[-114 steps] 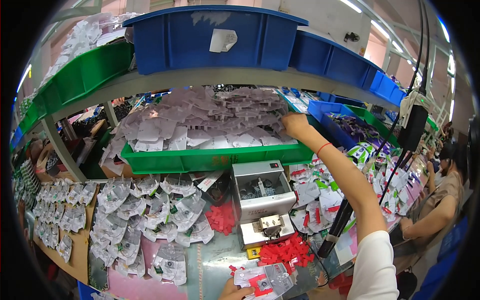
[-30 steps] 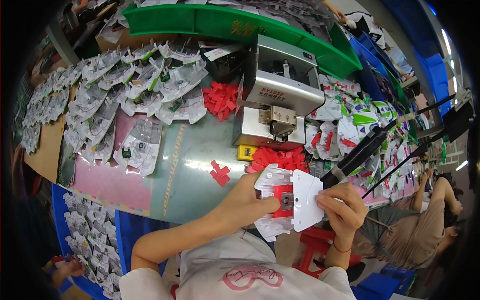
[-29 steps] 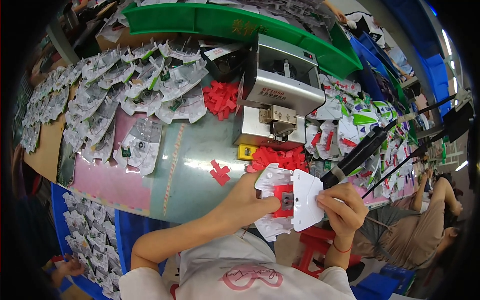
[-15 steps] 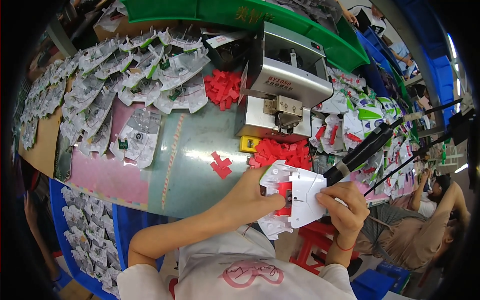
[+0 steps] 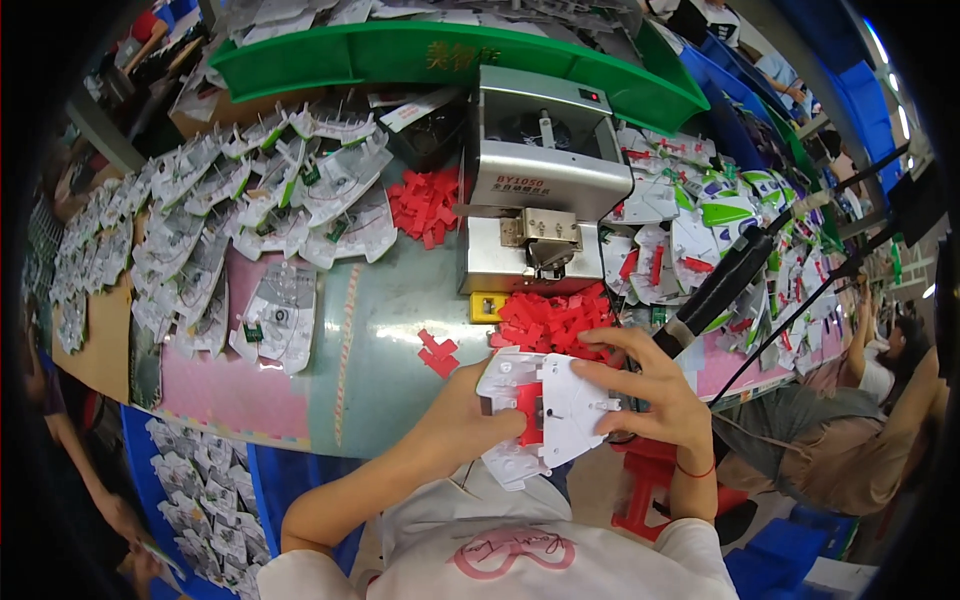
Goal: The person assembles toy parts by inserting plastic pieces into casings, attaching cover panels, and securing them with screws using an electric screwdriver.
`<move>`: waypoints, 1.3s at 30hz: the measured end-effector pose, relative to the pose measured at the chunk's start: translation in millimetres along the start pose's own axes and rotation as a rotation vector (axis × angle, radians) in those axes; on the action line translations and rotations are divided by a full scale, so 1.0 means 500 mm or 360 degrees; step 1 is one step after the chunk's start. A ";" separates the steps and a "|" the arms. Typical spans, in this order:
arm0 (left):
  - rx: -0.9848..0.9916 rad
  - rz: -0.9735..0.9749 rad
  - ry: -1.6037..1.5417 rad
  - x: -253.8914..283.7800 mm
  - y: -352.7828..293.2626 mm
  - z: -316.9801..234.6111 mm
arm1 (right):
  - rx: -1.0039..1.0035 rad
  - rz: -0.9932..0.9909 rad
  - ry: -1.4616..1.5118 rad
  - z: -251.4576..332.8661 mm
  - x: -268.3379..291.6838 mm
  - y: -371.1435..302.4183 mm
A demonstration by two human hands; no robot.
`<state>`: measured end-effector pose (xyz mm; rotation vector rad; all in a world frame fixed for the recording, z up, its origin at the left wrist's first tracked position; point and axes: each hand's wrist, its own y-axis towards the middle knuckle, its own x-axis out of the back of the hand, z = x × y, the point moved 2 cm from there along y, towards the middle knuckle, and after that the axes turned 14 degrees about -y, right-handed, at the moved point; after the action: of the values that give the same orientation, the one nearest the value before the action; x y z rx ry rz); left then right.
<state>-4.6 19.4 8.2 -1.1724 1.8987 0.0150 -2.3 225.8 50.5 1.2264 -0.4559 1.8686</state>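
A white plastic housing (image 5: 510,455) is held in front of my chest, at the table's near edge. My left hand (image 5: 465,415) grips its left side, the thumb pressed on a red plastic piece (image 5: 531,413) set in the middle of it. A flat white plastic panel (image 5: 575,410) covers the right side of the housing. My right hand (image 5: 660,395) holds this panel by its right side, fingers bent over the top edge and thumb near the lower right corner. The fingers of the left hand beneath the housing are hidden.
Beyond my hands stands a metal screw-feeding machine (image 5: 545,180), with a pile of red pieces (image 5: 550,318) before it. A black electric screwdriver (image 5: 725,285) hangs at right. White housings (image 5: 280,315) crowd the left; a blue crate (image 5: 145,470) holds more. Finished-looking green-white parts (image 5: 730,215) lie right.
The housing has shifted slightly left relative to the view and tilted. My right hand has moved from pinching the panel's right edge to spreading its fingers over the panel's upper and right edges.
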 end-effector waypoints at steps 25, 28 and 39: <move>-0.0231 -0.0075 0.0178 0.010 0.005 0.025 | -0.0411 -0.0119 0.0101 0.076 -0.066 -0.005; -0.0108 -0.0096 0.0371 0.035 0.018 0.033 | -0.0393 -0.0146 0.0099 0.069 -0.077 -0.012; -0.0191 -0.0208 0.0031 0.037 0.026 0.060 | -0.0971 -0.1794 0.0553 -0.062 -0.030 -0.155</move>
<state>2.7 26.1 -27.9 -1.3801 1.8559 0.0467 44.3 285.3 12.4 0.5024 -0.0645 0.8228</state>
